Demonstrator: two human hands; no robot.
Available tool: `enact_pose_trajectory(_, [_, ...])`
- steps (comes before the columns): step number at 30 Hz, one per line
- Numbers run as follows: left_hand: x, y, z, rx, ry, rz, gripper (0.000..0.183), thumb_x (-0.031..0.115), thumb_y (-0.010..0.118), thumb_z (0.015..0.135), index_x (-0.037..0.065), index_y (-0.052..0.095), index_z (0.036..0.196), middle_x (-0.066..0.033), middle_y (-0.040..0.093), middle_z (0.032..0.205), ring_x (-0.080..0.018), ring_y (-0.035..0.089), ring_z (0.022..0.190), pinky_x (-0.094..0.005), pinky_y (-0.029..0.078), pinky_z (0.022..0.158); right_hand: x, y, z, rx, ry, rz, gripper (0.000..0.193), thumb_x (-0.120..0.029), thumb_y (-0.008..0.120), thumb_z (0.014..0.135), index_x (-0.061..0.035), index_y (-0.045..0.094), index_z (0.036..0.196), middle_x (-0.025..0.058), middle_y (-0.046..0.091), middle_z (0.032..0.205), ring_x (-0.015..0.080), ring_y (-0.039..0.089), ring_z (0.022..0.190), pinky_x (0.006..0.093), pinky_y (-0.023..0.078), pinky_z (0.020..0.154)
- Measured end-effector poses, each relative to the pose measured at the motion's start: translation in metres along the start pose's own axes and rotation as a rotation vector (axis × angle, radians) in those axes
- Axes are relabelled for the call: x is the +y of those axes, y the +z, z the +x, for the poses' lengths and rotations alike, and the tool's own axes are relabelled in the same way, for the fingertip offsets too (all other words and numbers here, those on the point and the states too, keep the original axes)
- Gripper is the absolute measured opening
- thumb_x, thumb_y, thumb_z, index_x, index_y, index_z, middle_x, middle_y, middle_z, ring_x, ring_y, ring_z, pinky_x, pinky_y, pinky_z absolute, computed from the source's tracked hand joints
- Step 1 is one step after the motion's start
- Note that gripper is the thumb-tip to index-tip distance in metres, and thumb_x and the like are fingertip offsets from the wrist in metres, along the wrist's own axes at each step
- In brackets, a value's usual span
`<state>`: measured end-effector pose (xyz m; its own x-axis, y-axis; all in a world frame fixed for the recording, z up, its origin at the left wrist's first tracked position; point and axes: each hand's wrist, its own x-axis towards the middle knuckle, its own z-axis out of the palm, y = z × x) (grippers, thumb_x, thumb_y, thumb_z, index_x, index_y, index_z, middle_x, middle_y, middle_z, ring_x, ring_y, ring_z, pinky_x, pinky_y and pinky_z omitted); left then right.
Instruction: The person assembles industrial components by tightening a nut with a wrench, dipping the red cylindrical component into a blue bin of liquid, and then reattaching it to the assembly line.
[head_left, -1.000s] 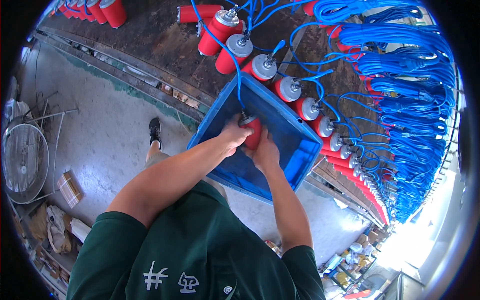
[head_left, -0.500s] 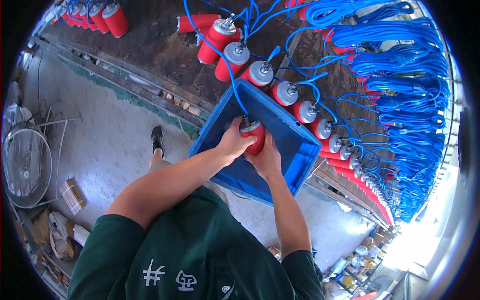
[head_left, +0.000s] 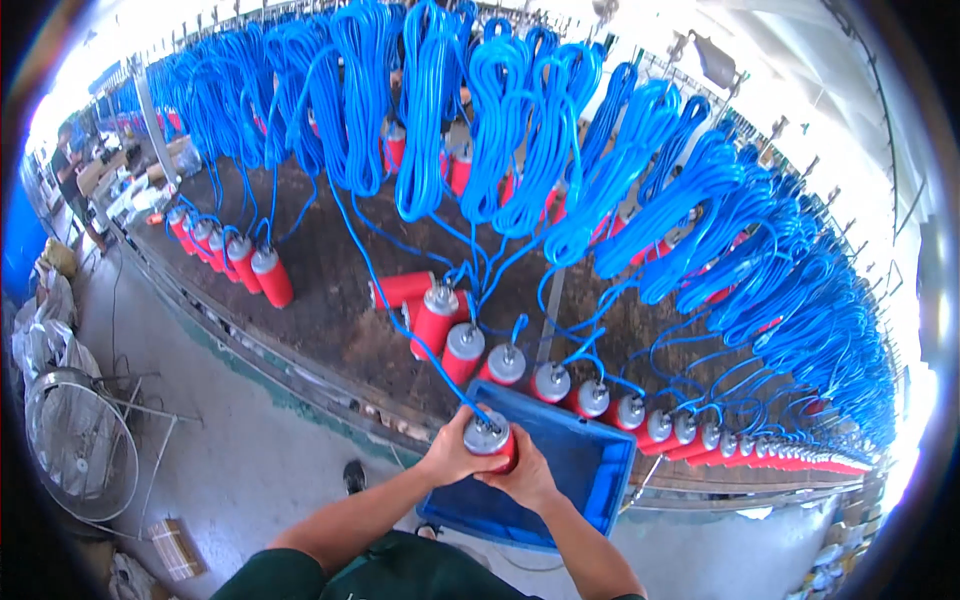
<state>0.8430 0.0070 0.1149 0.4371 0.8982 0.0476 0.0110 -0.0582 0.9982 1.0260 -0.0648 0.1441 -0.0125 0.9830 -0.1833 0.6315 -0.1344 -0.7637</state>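
Cylinder (head_left: 490,440), red-bodied and grey-capped, gripped in both hands over the blue tray (head_left: 570,470). Left hand (head_left: 452,458) wrapped around the left side, fingers up near the cap, thumb across the front; right hand (head_left: 525,475) closed on the right side and lower body. Base hidden, so impossible to tell whether touching the tray's floor or held above. Blue cable (head_left: 455,387) joined at the cap, running up and leftward across the tabletop (head_left: 340,340) toward the hanging coils (head_left: 355,110).

Step in hand, judging from the two-handed hold: handling this single piece over the tray, apparently not yet set down among the row of cylinders (head_left: 656,428) along the tabletop's near edge, just past the tray's far rim. Farther left, a lying cylinder (head_left: 402,290) and a standing group (head_left: 270,280).

For the next move, probably best: a firm grip from both sides, cap kept upward, cable left slack enough not to tug at the joint. Also worth minding: clearance over the tray's rim, and no knock against the close-packed row.
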Motion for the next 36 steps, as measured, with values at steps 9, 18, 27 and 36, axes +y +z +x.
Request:
enact_pose_trajectory(9, [0.021,-0.022,0.004,0.082,-0.001,0.008,0.087,0.029,0.103,0.066,0.004,0.055,0.135,-0.0066,0.073,0.116,-0.0162,0.07,0.111,-0.0368,0.056,0.099,-0.118,-0.142,0.061,-0.23,-0.341,-0.404,0.058,-0.038,0.082,0.091,-0.006,0.066,0.137,0.0193,0.072,0.127,0.0327,0.071,0.118,0.0427,0.056,0.099])
enact_pose_trajectory(18, [-0.003,-0.025,0.007,0.154,0.092,-0.005,0.078,0.038,0.101,0.065,0.009,0.059,0.124,-0.0115,0.076,0.108,-0.0283,0.077,0.104,-0.0406,0.06,0.091,-0.363,-0.333,0.195,0.987,-0.703,-1.075,0.023,-0.017,0.06,0.103,-0.007,0.071,0.121,0.019,0.074,0.111,0.0391,0.069,0.109,0.0479,0.055,0.095])
enact_pose_trajectory(27, [0.001,-0.04,0.009,0.092,-0.015,-0.056,0.08,0.043,0.1,0.067,0.01,0.058,0.126,-0.0116,0.075,0.114,-0.0275,0.075,0.109,-0.0389,0.059,0.094,-0.445,-0.398,0.316,0.789,-0.342,-1.404,0.033,-0.002,0.066,0.084,-0.0037,0.073,0.117,0.0246,0.075,0.109,0.0399,0.073,0.105,0.0485,0.058,0.093])
enact_pose_trajectory(36, [0.004,-0.032,-0.01,0.064,-0.051,-0.056,0.084,0.042,0.099,0.067,0.009,0.056,0.131,-0.0131,0.074,0.118,-0.0282,0.074,0.113,-0.0394,0.057,0.098,-0.48,-0.353,0.202,0.757,-0.285,-1.608,0.023,-0.022,0.065,0.091,-0.0007,0.073,0.098,0.0258,0.074,0.097,0.0398,0.074,0.096,0.0501,0.057,0.081])
